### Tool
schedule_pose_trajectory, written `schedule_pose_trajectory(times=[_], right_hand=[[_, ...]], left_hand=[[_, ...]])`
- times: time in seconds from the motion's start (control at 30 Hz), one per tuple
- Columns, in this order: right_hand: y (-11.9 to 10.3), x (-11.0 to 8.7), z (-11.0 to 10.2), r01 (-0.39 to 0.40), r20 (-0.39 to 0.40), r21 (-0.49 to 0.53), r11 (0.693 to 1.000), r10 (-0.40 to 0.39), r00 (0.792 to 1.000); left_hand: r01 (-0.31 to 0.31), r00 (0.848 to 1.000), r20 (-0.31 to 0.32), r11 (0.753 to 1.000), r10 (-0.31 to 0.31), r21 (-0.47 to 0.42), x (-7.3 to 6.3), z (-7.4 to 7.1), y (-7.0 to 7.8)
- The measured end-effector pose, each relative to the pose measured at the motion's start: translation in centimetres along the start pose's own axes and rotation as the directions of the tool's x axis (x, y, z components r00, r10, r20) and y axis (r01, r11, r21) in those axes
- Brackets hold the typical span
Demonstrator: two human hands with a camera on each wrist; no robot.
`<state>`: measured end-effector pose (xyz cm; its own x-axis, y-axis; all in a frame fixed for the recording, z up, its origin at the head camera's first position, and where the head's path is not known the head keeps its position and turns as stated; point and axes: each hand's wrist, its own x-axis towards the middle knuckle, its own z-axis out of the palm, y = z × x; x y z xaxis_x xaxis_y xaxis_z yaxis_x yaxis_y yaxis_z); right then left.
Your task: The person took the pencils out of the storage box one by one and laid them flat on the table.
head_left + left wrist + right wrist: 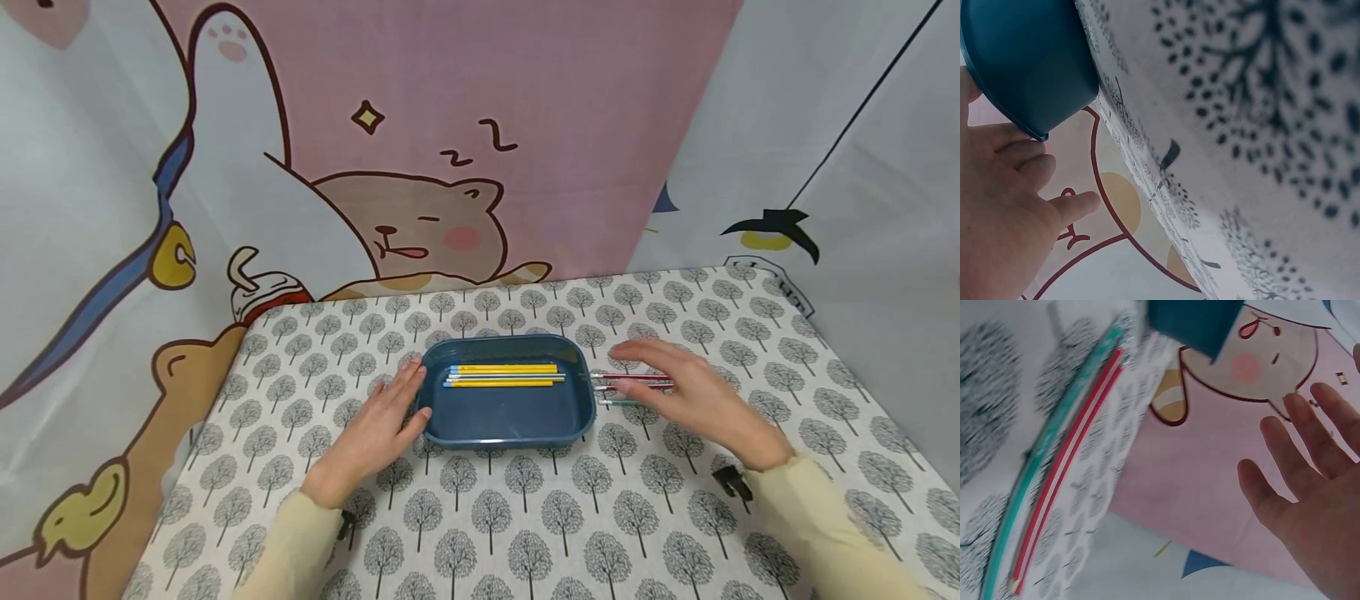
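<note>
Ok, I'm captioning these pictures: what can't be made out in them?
- Green stick: head view, one end hidden by the right grip.
- Yellow pencils: head view, any lettering too small.
- Blue tray: left wrist view, cut off by top edge.
- Tree-print cloth: right wrist view, blurred.

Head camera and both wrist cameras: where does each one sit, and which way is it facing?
Head: worn on the head, facing forward and down at the blue tray; the left hand, right hand and both sleeves show.
Left wrist: on that wrist, facing the tray's outer wall, tablecloth and backdrop; only the left hand shows.
Right wrist: on that wrist, facing green and red pencils, a piece of the tray and the backdrop; only the right hand shows.
Shared: both wrist views include the tray.
</note>
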<state>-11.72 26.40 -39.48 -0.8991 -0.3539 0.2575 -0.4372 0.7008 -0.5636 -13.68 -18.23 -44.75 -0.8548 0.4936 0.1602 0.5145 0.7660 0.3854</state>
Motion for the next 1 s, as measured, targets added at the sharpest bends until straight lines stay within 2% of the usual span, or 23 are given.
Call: schedule_pose_trajectory(times=[0.17,0.33,0.53,0.77,1.0], right_hand=[[-1.6,0.6,0.2,0.033,-0.038,0.024,0.999,-0.032,0.999],[-3.1,1.5,0.5,0.064,-0.035,0.042,0.997,-0.063,0.997],[-5.1,2.9,0.7,0.099,-0.005,0.062,0.993,-0.099,0.995],[-7.4,5.2,1.4,0.192,0.043,0.128,0.973,-0.199,0.979],[-9.0,7.7,2.8,0.251,0.105,0.075,0.965,-0.258,0.96]], left_hand=[[-0.002,1.0,0.006,1.0,0.002,0.013,0.1,0.0,0.0],[0.006,1.0,0.017,1.0,-0.006,0.013,0.4,-0.2,0.1],[0.015,0.999,0.028,0.999,-0.016,0.029,0.7,-0.4,0.3],[0.049,0.997,0.058,0.996,-0.053,0.069,1.0,-0.1,0.6],[0.043,0.997,0.06,0.995,-0.048,0.089,1.0,0.0,0.6]])
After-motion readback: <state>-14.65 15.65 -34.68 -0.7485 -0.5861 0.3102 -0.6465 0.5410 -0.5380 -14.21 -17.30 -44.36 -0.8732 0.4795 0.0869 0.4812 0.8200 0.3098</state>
